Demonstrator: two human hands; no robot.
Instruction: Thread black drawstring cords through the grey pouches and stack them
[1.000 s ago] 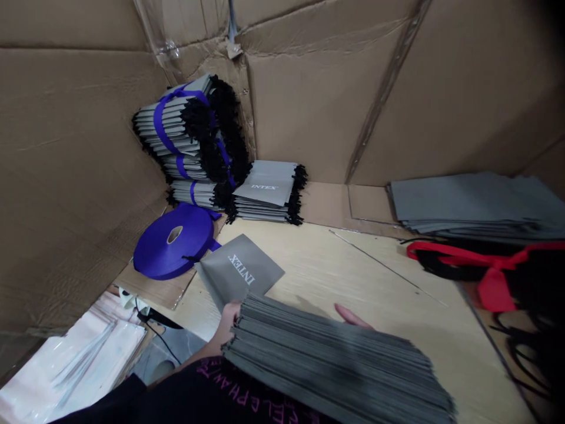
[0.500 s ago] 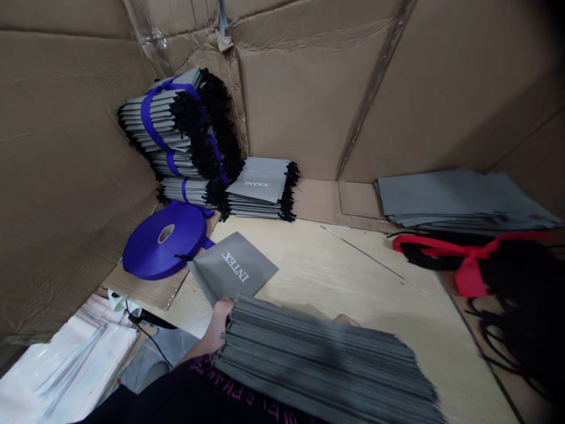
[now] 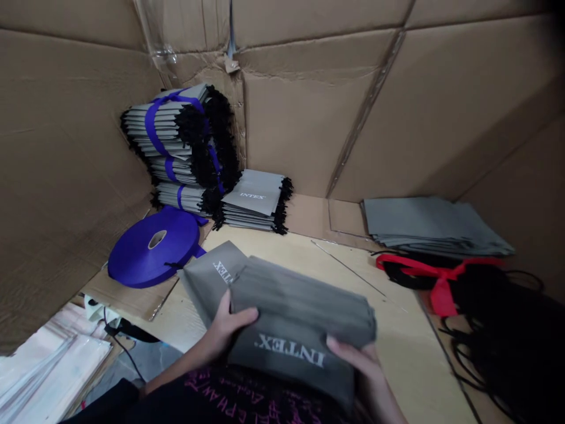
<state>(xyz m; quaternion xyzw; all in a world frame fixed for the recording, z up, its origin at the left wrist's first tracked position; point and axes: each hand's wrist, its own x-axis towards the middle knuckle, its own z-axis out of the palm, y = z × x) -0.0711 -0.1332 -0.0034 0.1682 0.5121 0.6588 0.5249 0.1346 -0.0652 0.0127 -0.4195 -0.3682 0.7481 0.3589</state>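
A thick stack of grey fabric pieces (image 3: 304, 312), the front one printed INTEX, is held close to my body. My left hand (image 3: 229, 324) grips its left end, thumb over the front face. At the other end my right hand (image 3: 362, 359) clasps the stack, thumb on the printed face. Behind its left end, a single grey INTEX piece (image 3: 216, 271) lies partly covered on the table. Farther back sits a small pile of grey INTEX pieces (image 3: 253, 197) with black cord ends.
Bundles tied with blue ribbon (image 3: 176, 123) are stacked at the back left, behind a blue ribbon roll (image 3: 154, 250). At the right are flat grey sheets (image 3: 424, 224) and black cords (image 3: 498, 318) with a red tie (image 3: 444, 294). Cardboard walls (image 3: 300, 118) surround the table (image 3: 397, 347).
The stack has tipped so its printed front face shows instead of its layered edges. Both thumbs now show on that face, and my right hand has come into fuller view.
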